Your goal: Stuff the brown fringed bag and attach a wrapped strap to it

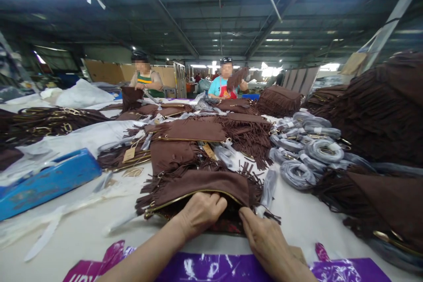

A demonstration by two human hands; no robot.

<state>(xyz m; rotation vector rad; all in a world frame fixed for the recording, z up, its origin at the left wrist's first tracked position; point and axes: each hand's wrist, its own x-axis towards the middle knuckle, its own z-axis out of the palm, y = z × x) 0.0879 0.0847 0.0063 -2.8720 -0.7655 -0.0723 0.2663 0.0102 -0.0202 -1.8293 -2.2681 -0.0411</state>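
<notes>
Here we start at the far left, where a blue plastic tray (49, 180) lies on the white table (79, 224), and a purple plastic bag (211, 269) sits at the near edge. Next comes our left hand (200, 213). Its fingers curl down into the open mouth of the brown fringed bag (198, 187), so it looks closed around the inside edge, though the fingertips are hidden and we cannot tell just what they pinch. The bag lies flat right in front of us, with its gold zipper (185, 197) open along the top. Our right hand (267, 240) rests just beside the bag's right corner, with fingers held close together and the tips touching the edge. We think the job goes best if we keep the mouth held wide with one hand and pull gently, so the soft fringe does not snag in the zipper. More brown bags (188, 141) lie behind, and wrapped grey straps (317, 150) pile up to the right. Two other people (224, 81) work at the far end.
</notes>
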